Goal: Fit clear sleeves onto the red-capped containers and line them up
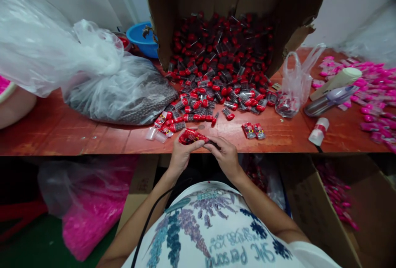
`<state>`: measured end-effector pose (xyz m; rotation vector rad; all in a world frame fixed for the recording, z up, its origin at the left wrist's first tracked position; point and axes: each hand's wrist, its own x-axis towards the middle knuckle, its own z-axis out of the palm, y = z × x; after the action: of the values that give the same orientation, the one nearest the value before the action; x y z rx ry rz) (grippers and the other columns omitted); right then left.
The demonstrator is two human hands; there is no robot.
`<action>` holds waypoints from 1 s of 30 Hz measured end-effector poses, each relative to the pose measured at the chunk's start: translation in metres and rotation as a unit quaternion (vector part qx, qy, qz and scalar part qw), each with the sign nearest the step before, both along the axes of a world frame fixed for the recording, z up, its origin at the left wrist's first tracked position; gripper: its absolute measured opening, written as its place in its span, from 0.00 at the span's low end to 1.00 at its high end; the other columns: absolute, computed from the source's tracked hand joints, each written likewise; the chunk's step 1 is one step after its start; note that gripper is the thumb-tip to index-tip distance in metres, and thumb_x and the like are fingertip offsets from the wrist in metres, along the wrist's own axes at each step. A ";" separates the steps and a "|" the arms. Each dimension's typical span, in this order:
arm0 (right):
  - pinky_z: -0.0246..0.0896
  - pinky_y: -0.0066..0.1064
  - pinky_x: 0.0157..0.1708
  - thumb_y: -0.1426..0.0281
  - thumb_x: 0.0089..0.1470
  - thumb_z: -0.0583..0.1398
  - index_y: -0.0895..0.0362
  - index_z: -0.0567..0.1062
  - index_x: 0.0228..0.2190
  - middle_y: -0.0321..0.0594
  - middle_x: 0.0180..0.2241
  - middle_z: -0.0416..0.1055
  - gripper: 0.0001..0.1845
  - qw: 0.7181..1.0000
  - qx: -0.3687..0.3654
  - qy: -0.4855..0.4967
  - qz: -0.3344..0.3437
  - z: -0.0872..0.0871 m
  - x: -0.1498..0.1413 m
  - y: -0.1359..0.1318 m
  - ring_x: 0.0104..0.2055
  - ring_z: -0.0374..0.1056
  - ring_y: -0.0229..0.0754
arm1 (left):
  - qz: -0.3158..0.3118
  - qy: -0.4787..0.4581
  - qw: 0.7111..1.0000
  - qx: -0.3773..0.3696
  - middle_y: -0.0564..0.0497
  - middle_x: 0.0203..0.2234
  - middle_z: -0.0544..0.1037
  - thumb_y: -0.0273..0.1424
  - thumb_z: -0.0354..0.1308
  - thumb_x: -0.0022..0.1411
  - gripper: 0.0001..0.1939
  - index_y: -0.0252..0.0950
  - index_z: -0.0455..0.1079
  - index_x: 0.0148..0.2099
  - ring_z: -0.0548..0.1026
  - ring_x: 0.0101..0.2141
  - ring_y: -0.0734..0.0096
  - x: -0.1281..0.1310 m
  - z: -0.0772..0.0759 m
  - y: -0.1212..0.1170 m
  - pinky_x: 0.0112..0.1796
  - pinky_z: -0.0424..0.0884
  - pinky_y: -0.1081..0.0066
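Just over the front edge of the table, both my hands meet on a red printed packet (189,136) with yellow and black marks. My left hand (181,155) has its fingers closed round its left part. My right hand (227,156) pinches the right end, where something dark shows between the fingers; I cannot make out what it is. Close by on the left are small clear cups (156,134) and loose printed pieces. A row of red-capped clear tubes (198,117) with dark contents lies beyond my hands. Two small red printed packets (253,131) lie to the right.
A cardboard box (157,20) on its side spills a heap of red-capped tubes (222,61). Left stands a clear bag of dark beads (123,94), with a blue basin (144,39) behind. Right are a knotted plastic bag (292,86), a white roll (318,131) and pink pieces (377,94).
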<state>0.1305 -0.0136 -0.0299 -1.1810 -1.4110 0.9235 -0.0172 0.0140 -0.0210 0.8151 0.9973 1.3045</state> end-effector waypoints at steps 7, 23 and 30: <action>0.68 0.28 0.33 0.67 0.53 0.61 0.50 0.73 0.45 0.38 0.39 0.72 0.16 0.998 -0.043 0.029 0.033 -0.006 0.003 0.002 0.39 0.69 0.40 | -0.011 -0.005 1.000 -0.011 0.52 0.28 0.79 0.25 0.71 0.40 0.27 0.36 0.71 0.46 0.77 0.30 0.69 -0.004 -0.001 0.007 0.39 0.71 0.69; 0.66 0.32 0.43 0.66 0.48 0.65 0.52 0.74 0.42 0.37 0.39 0.72 0.18 0.986 -0.086 0.142 0.020 -0.011 -0.001 0.000 0.40 0.70 0.40 | 0.004 0.008 1.000 0.021 0.52 0.31 0.79 0.25 0.71 0.40 0.29 0.37 0.70 0.48 0.77 0.32 0.67 -0.004 0.004 0.005 0.38 0.72 0.67; 0.68 0.32 0.39 0.65 0.50 0.63 0.51 0.70 0.46 0.38 0.40 0.71 0.19 0.995 -0.054 0.078 -0.022 -0.012 -0.004 -0.006 0.39 0.70 0.40 | 0.015 0.074 0.997 0.008 0.55 0.23 0.75 0.28 0.70 0.42 0.13 0.33 0.70 0.31 0.72 0.25 0.74 0.004 0.010 0.007 0.33 0.70 0.71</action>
<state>0.1269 -0.0195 -0.0421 -1.1874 -1.2192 1.0488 -0.0130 0.0206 -0.0106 0.9236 1.1202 1.2933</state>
